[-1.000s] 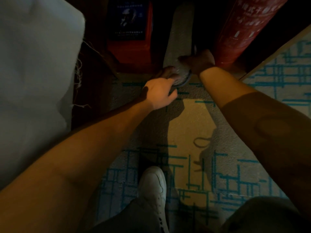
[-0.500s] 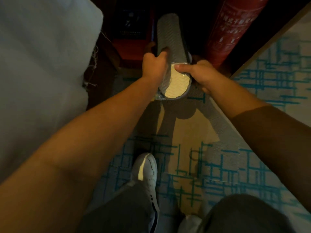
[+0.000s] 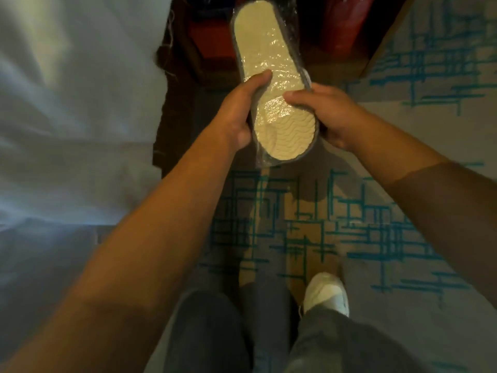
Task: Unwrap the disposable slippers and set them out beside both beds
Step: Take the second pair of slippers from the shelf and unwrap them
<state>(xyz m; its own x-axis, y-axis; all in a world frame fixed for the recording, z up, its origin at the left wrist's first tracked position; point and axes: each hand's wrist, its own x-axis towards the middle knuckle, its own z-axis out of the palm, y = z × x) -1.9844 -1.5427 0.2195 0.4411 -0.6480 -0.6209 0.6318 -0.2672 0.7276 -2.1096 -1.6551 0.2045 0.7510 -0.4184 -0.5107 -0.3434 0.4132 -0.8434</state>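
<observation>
The wrapped slippers [image 3: 271, 84] are up in the air, pale sole facing the camera, clear plastic wrap [image 3: 291, 20] shining over them and sealed all round as far as I can tell. The left hand [image 3: 240, 114] is clamped on the left edge near the heel, thumb across the sole; the right hand [image 3: 326, 114] pinches the right edge, fingers pressed onto the film. So we're at the unwrapping step, nothing torn yet by my reading. Next call: find a loose edge of film, maybe the slack at the near end, and pull it open. Below lies patterned carpet [image 3: 403, 224], with a white shoe [image 3: 326, 294] planted there. A bed [image 3: 67, 117] runs along the left edge, and dark furniture [image 3: 183, 84] sits behind. Nothing blocks the hands; the dim light may hide the seam.
</observation>
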